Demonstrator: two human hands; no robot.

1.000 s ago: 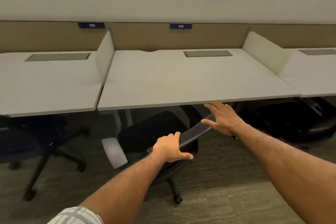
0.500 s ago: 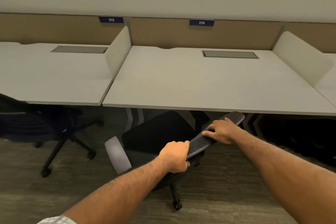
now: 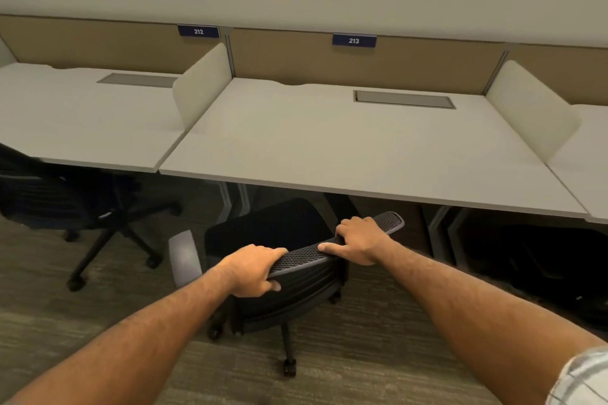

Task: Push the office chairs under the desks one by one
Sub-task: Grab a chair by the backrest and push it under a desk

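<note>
While the mesh backrest top is gripped by left hand and right hand, fingers closed over it, easy rolling on castors under worktop 213 is expected.

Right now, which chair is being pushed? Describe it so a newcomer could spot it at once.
Find the desk under the blue sign 213. In front of its near edge stands a black office chair with a mesh backrest. Unlike the chair at desk 212, both hands, left and right, grip its top rail.

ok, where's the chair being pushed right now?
Head view, centre: the chair sits in front of desk 213, seat partly under it, both hands on its backrest.
</note>
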